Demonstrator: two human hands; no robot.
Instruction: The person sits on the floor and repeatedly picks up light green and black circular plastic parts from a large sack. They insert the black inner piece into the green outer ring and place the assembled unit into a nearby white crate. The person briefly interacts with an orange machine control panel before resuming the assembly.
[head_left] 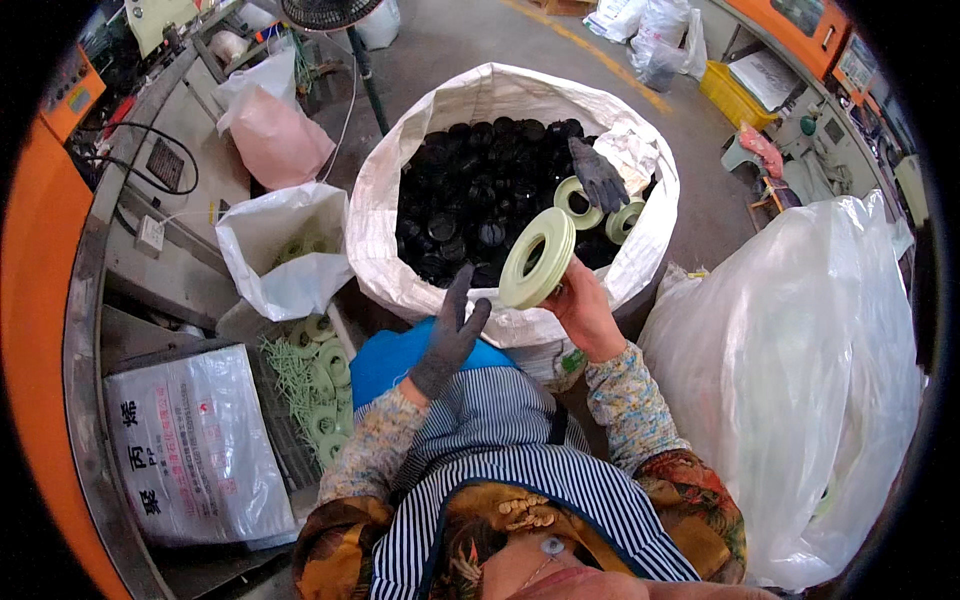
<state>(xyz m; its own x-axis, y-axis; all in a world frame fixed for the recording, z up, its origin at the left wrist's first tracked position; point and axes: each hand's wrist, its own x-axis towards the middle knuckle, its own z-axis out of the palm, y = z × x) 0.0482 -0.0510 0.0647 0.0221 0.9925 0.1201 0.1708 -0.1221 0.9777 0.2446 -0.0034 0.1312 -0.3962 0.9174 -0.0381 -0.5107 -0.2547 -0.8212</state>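
Note:
My bare right hand grips a stack of pale green plastic rings by its right edge, over the near rim of a big white woven sack. To its left, my left hand wears a dark grey glove; its fingers are apart and hold nothing. Black round plastic parts fill much of the sack. On top of them, at the right, lie more pale green rings, a loose dark grey glove and a crumpled white piece.
Left of me, a chute holds green rings and thin green sprues. Beside it stand an open white bag and a printed white sack. A large clear plastic bag bulges at my right. A fan stands behind.

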